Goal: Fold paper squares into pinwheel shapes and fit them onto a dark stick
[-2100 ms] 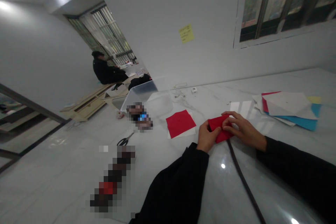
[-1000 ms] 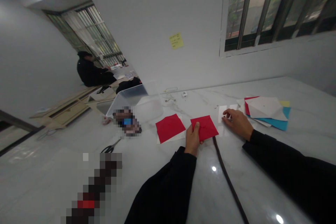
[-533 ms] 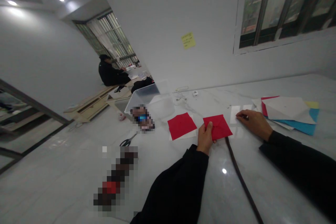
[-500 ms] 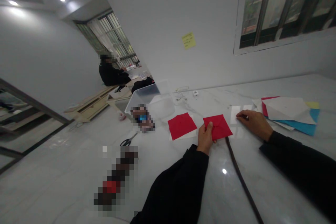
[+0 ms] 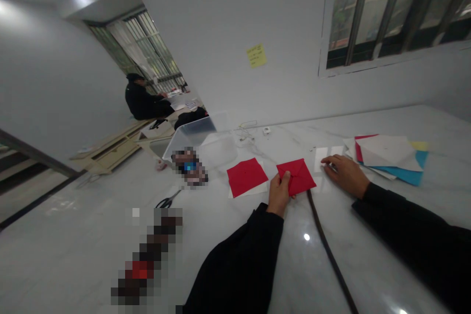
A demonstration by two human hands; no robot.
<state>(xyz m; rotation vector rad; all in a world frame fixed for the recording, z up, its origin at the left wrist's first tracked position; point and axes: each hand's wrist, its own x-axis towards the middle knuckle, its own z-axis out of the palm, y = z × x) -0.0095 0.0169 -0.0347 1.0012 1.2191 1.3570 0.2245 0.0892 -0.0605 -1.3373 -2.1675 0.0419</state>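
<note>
My left hand [image 5: 278,193] pinches the near corner of a folded red paper square [image 5: 297,176] that lies on the white table. To its right, my right hand [image 5: 344,172] rests on the table with its fingers curled down, the fingertips on a small clear strip [image 5: 319,159]. Whether the fingers hold the strip I cannot make out. A second red square [image 5: 246,176] lies flat on a white sheet just left of the held one.
A stack of coloured paper sheets [image 5: 390,156] lies at the right. Scissors [image 5: 167,200] lie to the left, and a clear plastic box [image 5: 201,138] stands behind them. A dark cable [image 5: 327,250] runs toward me. Another person [image 5: 142,100] sits in the far room.
My right hand left the folded red paper and moved right to the clear strip. My left hand alone now holds the red paper, which lies flatter. Since half a second ago little has changed.
</note>
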